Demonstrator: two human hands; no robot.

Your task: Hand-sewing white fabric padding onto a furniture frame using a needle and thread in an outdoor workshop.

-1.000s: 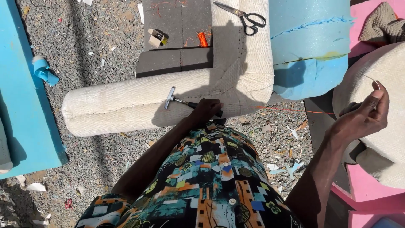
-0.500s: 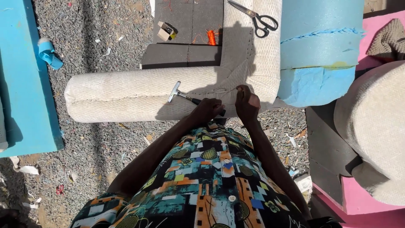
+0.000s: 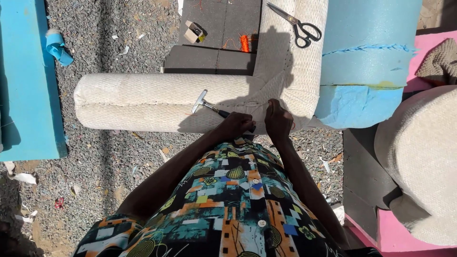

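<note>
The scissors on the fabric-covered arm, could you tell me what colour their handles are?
Black handles on the scissors, seen in the head view.

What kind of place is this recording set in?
Probably an outdoor upholstery workshop. A fabric-covered sofa arm lies on a gravel ground strewn with scraps, bare blue foam sits beside it, and scissors rest on top. The left hand holds a small hammer against the fabric.

Outdoor upholstery workshop, out in full sun on a gravel ground littered with scraps. Half-covered furniture frame in cream woven fabric, bare blue foam showing beside it. Black-handled scissors lying on top, small hammer against the padding, orange thread spool nearby.
</note>
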